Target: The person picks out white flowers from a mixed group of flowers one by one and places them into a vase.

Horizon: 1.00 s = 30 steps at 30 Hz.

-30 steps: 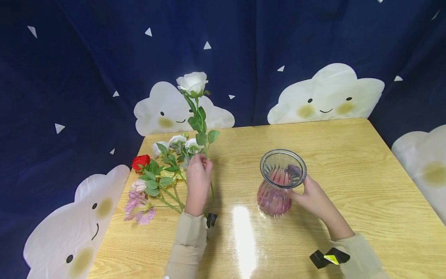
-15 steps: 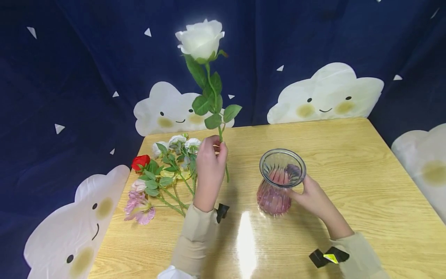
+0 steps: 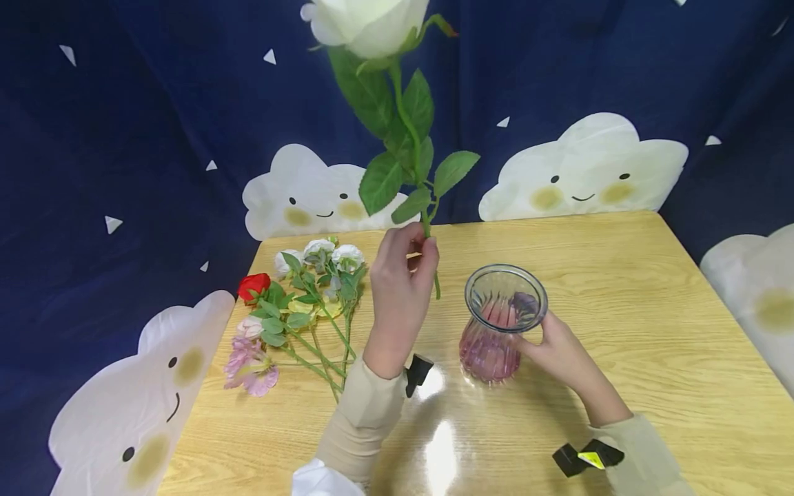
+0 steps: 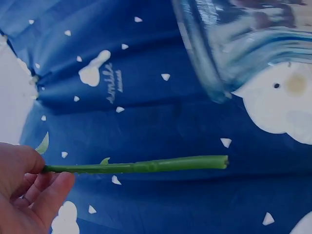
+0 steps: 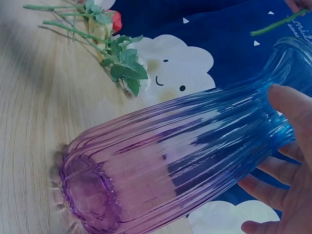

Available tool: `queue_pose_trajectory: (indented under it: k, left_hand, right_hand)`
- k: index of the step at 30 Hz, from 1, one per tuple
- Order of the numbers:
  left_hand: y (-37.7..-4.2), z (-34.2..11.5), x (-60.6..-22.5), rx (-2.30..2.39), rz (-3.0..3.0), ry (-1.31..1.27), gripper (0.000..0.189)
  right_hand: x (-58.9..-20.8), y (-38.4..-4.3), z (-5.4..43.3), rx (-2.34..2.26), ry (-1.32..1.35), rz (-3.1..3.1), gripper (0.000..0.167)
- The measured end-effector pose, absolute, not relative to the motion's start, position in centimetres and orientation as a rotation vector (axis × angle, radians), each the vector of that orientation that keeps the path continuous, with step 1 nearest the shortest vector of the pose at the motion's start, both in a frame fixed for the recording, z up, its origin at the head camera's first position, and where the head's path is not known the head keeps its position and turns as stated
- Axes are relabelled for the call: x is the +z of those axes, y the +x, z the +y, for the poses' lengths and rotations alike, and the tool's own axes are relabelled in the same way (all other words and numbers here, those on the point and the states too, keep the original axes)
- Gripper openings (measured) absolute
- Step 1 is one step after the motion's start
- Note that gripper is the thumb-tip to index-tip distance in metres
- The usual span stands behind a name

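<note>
My left hand [image 3: 402,293] pinches the green stem [image 4: 180,164] of a white rose [image 3: 372,26] between thumb and fingers. The rose stands upright above the table, its bloom cut off by the top of the head view. In the left wrist view the stem's cut end points toward the glass vase [image 4: 207,63], apart from it. My right hand [image 3: 554,348] holds the ribbed vase [image 3: 490,351] near its neck, thumb on one side and fingers round the other. The vase is pink-purple at the base and blue toward the rim, as the right wrist view [image 5: 195,151] shows.
On the left of the wooden table [image 3: 620,310] lie several artificial flowers: a red rose [image 3: 253,286], white blooms [image 3: 347,257], yellow ones and a pink-purple flower [image 3: 251,368]. A navy curtain [image 3: 186,89] with clouds hangs behind the table.
My left hand has lifted the white rose up and rightward, away from the flower pile and closer to the vase. The right hand and vase have stayed in place.
</note>
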<state>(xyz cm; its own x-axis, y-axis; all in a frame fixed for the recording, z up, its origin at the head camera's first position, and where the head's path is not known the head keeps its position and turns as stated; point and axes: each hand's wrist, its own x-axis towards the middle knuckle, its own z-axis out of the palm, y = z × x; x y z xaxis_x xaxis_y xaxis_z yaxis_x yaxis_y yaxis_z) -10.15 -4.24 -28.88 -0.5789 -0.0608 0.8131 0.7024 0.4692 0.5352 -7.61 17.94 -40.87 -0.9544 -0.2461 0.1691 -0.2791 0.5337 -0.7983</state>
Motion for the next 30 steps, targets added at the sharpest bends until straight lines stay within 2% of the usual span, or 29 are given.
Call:
queue_pose_trajectory:
  k: [11,23,30]
  left_hand:
    - [-8.4,-2.4,-27.6,-1.3,-1.798,-0.636,0.015]
    - [-9.3,-0.8,-30.6,-1.323,-2.082,-0.675,0.012]
    - [-9.8,-0.1,-32.3,-1.146,-2.24,-0.719,0.013]
  right_hand:
    - [-41.1,-7.7,18.0,1.414,0.473,-2.719,0.069]
    - [-40.8,-7.4,17.9,1.439,0.461,-2.729,0.069]
    - [-41.0,-7.5,18.0,1.435,0.458,-2.736,0.071]
